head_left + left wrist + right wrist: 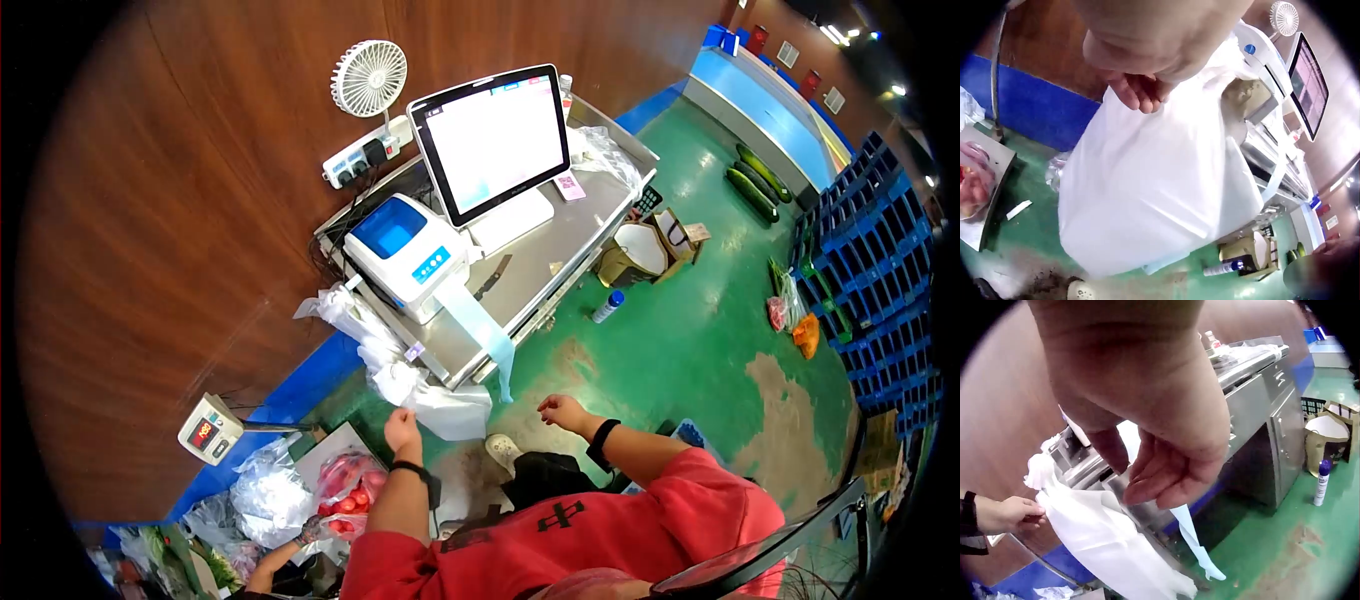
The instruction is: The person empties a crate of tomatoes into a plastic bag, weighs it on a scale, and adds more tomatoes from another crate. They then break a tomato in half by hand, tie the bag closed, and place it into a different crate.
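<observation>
A hand could pass over the floor (555,345) between hanging strip (489,337) and can (608,306); white bags (445,408) block the strip's left.

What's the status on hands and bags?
Left hand at edge of white bags, grip unclear. Right hand empty, fingers loosely curled. Light-blue strip hangs beside bags.

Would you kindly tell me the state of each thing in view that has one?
Screen, lit.
Scale display, lit.
Fan, upright; cannot tell whether it spins.
Printer, lid shut.
Label strip, hanging over the counter's edge.
White bags, hanging by the counter's end.
Spray can, upright, capped.
Brown box, open.
Clear bag, holding red produce.
</observation>
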The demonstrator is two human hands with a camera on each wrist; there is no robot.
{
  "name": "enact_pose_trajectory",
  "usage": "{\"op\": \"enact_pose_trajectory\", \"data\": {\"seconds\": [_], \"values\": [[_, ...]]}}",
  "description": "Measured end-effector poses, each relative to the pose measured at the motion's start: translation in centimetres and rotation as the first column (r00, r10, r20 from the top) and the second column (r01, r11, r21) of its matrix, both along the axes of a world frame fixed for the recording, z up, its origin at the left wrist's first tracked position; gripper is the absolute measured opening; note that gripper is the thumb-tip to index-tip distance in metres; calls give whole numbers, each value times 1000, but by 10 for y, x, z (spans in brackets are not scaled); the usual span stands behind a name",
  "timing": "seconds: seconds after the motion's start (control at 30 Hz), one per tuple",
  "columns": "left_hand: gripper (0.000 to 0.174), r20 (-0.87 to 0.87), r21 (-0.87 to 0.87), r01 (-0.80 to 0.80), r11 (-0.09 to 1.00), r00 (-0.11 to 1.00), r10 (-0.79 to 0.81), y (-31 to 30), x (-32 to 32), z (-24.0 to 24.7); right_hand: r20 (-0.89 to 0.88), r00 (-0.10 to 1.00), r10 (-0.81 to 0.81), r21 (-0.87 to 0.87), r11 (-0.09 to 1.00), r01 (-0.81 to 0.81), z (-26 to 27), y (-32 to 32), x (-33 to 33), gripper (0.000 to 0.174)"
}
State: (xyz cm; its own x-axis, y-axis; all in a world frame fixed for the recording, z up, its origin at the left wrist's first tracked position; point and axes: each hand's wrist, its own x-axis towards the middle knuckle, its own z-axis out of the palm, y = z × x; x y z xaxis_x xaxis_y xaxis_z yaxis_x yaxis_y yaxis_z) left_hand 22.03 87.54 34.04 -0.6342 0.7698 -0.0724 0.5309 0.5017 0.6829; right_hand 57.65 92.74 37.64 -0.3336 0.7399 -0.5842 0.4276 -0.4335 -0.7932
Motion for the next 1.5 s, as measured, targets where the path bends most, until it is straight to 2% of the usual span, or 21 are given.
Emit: {"op": "enact_pose_trajectory", "data": {"seconds": [0.2,0.27,0.33,0.4,0.47,0.5,0.57,0.6,0.67,0.77,0.87,0.93,0.97,1.0,1.07,1.1,1.13,1.23,1.3,1.4,1.5], "values": [[20,-122,-218,-159,963,983,134,-100,-19,21,198,928,316,410,833,-371,19,16,-70,20],[25,-174,-537,-322,780,947,270,-169,-37,-14,151,903,402,407,807,-427,31,12,-110,19],[28,-188,-552,-351,756,936,297,-279,-50,-60,48,845,533,415,759,-502,36,0,-151,18],[28,-121,-530,-650,545,694,710,-383,-31,-60,57,747,662,452,651,-610,37,-19,-192,21],[30,173,-438,-586,682,689,704,-433,-9,-45,51,590,805,431,516,-740,39,-53,-240,28],[30,582,-330,-695,638,383,718,-429,3,-32,118,443,889,405,364,-838,36,-78,-263,37],[21,205,-243,-401,883,869,450,-435,31,-26,97,67,993,453,16,-892,41,-142,-303,50],[11,563,-51,-523,851,689,457,-418,32,-3,51,-99,994,391,-111,-914,44,-175,-324,53],[5,739,-91,-578,811,507,444,-398,30,46,97,-398,912,192,-410,-892,13,-234,-346,56],[2,819,-36,-800,599,320,476,-434,19,33,158,-415,896,157,-438,-885,27,-286,-387,45],[4,805,-82,-911,405,179,565,-494,5,20,351,-101,931,219,-186,-958,12,-295,-433,34],[5,763,-180,-932,313,69,642,-524,0,13,-61,292,954,266,298,-917,15,-281,-488,32],[5,769,-187,-932,309,57,636,-533,1,7,-258,254,932,259,320,-911,34,-257,-517,35],[6,778,-173,-939,297,55,626,-541,6,1,-274,448,851,171,502,-848,61,-242,-546,36],[6,788,-178,-948,263,23,616,-547,9,-12,103,715,691,598,531,-600,-58,-169,-612,57],[7,771,-162,-955,250,35,635,-547,14,-19,-41,774,632,575,648,-499,-44,-144,-648,63],[8,750,-156,-962,225,33,661,-544,25,-25,50,789,612,627,596,-502,-29,-120,-678,83],[5,687,-246,-968,56,-134,715,-550,38,-46,-454,545,705,680,669,-299,-13,-82,-751,28],[4,604,-252,-964,81,-91,792,-559,35,-49,-168,762,625,694,624,-359,-30,-50,-775,31],[4,631,-305,-944,-126,-299,715,-562,21,-66,-206,752,626,759,588,-281,-57,-28,-786,37],[5,602,-334,-942,-25,-234,763,-551,-5,-79,-330,817,473,416,850,-324,-30,-46,-779,43]]}}
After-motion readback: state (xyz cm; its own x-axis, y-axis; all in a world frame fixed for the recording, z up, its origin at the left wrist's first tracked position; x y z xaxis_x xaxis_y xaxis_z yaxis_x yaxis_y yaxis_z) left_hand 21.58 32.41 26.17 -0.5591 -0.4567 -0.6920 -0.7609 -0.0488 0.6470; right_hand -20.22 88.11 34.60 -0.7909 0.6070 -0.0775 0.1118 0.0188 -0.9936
